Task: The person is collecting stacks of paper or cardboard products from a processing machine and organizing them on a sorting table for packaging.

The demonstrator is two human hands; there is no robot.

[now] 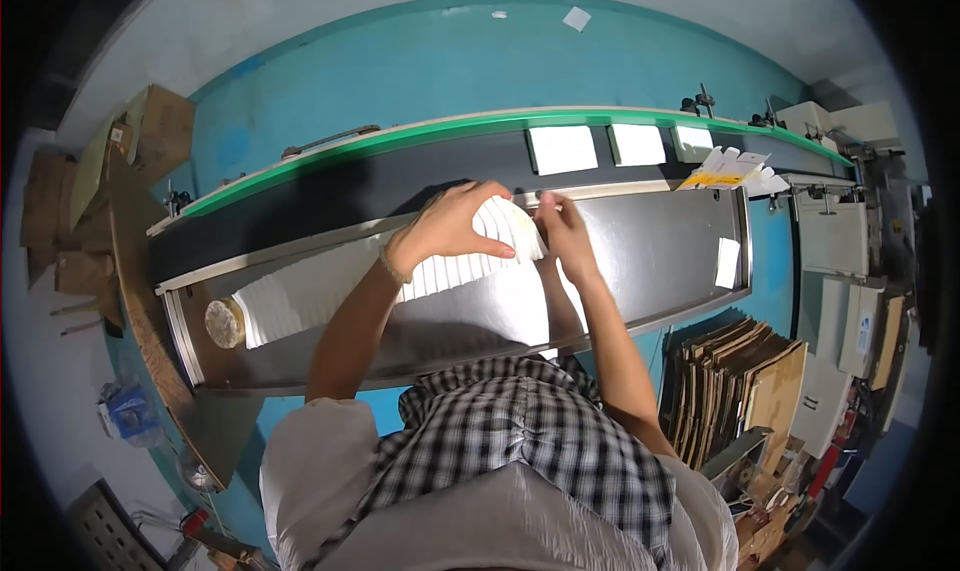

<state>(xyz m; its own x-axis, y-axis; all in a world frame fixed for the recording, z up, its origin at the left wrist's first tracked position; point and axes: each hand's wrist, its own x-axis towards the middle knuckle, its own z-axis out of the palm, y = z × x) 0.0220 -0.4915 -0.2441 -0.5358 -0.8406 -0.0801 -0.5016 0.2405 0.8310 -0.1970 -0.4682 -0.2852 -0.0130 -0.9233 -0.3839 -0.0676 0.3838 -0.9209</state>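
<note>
I see a long row of thin, flat white pieces [310,296], packed face to face on edge, slanting up rightward along a shiny grey metal tray [640,241].

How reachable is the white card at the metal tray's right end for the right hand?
Probably yes: nothing visible stands between the right hand and the white card along the metal tray.

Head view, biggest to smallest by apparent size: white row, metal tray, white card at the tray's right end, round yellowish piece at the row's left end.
1. Metal tray
2. White row, partly hidden by an arm
3. Round yellowish piece and white card: too alike to rank
</note>
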